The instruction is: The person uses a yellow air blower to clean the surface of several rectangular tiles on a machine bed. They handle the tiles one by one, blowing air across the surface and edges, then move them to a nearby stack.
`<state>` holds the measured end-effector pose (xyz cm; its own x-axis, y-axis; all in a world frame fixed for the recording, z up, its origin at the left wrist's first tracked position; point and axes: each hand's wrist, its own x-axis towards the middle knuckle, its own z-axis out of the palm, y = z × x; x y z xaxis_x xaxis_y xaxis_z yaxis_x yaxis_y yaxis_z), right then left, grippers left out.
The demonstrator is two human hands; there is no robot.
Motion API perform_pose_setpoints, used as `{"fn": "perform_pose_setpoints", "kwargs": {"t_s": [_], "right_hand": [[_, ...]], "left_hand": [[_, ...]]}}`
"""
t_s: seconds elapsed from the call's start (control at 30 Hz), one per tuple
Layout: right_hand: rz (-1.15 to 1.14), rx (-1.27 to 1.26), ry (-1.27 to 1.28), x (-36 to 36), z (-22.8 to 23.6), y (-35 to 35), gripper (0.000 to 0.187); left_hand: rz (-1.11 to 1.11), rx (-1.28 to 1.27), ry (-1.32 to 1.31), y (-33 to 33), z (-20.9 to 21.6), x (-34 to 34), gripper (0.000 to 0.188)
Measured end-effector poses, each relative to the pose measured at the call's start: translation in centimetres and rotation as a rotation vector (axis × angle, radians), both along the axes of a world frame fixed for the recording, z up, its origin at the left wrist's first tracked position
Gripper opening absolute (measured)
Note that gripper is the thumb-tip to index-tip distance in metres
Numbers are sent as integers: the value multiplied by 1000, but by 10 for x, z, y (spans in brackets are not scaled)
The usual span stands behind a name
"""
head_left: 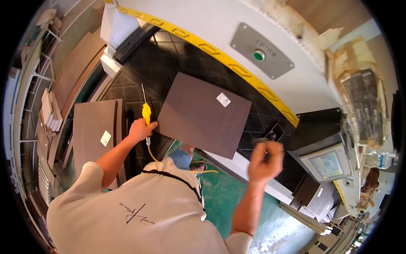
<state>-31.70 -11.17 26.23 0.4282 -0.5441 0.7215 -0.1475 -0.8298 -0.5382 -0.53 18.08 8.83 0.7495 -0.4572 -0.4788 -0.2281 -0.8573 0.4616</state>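
My left hand (141, 130) is closed around a yellow air blow gun (146, 113), its thin metal nozzle pointing away from me and a yellow hose running down from its handle. Just right of that hand, a flat dark brown board (203, 114) with a small white label lies on the black tiled machine bed (141, 78). My right hand (265, 161) is held up beyond the board's right corner, fingers curled in. Something dark shows at its fingers, too blurred to name. Close beyond this hand lies a dark phone-like rectangle (275, 132).
More brown boards (95, 135) are stacked at my left. A yellow-edged white machine beam (203, 46) with a green button (259, 55) spans the far side. A screen panel (327, 164) stands at the right, with a plastic bottle (380, 161) beyond it.
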Motion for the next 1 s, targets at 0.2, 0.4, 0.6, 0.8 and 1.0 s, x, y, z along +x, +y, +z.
{"fn": "perform_pose_setpoints", "kwargs": {"t_s": [0.2, 0.4, 0.6, 0.8, 1.0], "right_hand": [[-241, -532, -34, 74, 143, -76, 16], [-499, -713, 336, 86, 159, -84, 31], [441, 593, 547, 46, -17, 88, 93], [456, 1620, 149, -28, -126, 189, 50], [86, 1506, 5, -152, -97, 201, 37]], "left_hand": [[-289, -19, 246, -26, 61, -22, 55], [-20, -646, 868, -54, 66, -84, 42], [-155, -516, 1186, -45, 83, -111, 59], [-704, -80, 972, -56, 67, -91, 65], [-902, -467, -413, -70, -10, -71, 68]]}}
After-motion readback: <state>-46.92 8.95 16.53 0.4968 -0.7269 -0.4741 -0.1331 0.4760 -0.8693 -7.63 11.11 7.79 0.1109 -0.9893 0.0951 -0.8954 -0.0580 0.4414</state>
